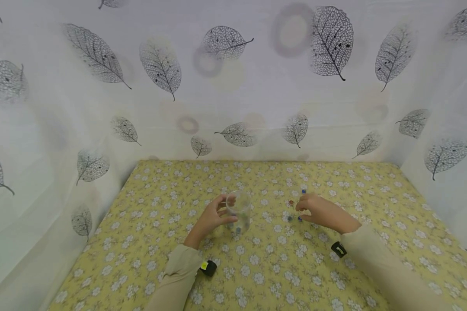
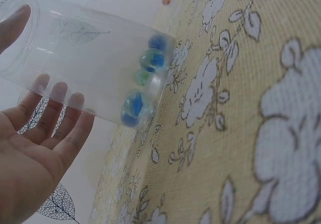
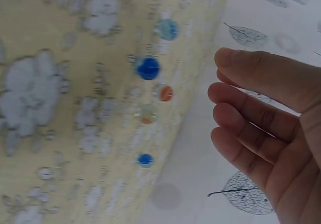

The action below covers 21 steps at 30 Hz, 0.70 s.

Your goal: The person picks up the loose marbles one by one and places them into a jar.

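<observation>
My left hand (image 1: 213,219) holds a clear plastic cup (image 1: 239,207) that stands upright on the flowered cloth, fingers on one side and thumb on the other. Inside, at the bottom, lie several glass marbles (image 2: 134,103), blue and greenish. Over to the right, my right hand (image 1: 315,211) hovers above the cloth with loosely bent fingers and no marble visible in it. Close to its fingertips lie a dark blue marble (image 3: 149,69), a light blue marble (image 3: 167,29), an orange marble (image 3: 166,93), a clear marble with orange (image 3: 147,113) and another blue marble (image 3: 145,160).
A yellow flowered tablecloth (image 1: 253,272) covers the table. White curtains with a leaf print (image 1: 257,99) hang behind it and on both sides. Each wrist carries a small black device, one by the left sleeve (image 1: 179,268) and one by the right sleeve (image 1: 377,255).
</observation>
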Tool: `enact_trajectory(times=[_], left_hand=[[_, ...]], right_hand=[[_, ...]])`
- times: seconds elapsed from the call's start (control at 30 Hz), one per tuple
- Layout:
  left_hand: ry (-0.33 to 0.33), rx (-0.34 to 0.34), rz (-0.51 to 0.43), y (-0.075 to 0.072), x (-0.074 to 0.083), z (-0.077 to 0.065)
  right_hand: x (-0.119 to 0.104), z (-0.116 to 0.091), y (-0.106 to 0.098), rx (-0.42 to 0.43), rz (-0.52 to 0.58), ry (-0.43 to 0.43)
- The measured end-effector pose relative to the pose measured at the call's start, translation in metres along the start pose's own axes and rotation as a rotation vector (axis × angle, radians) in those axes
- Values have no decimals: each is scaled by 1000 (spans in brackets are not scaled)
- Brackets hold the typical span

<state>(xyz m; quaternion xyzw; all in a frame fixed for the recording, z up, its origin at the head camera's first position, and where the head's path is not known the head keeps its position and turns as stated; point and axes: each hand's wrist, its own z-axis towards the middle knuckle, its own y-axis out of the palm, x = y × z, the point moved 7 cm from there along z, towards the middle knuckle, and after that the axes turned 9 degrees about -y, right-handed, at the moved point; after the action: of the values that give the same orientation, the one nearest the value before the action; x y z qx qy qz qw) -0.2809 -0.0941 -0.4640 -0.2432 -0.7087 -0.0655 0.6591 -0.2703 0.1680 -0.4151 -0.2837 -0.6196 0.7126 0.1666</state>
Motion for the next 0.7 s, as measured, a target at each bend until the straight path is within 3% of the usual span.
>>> enact_trajectory(times=[0.33,0.7], left_hand=[[-14,-27,-28,1,1,2],[26,-17,4,1,3,-1]], right_hand=[[6,-7,18,-12,0,-9],[8,-4,22,-18,-51,-32]])
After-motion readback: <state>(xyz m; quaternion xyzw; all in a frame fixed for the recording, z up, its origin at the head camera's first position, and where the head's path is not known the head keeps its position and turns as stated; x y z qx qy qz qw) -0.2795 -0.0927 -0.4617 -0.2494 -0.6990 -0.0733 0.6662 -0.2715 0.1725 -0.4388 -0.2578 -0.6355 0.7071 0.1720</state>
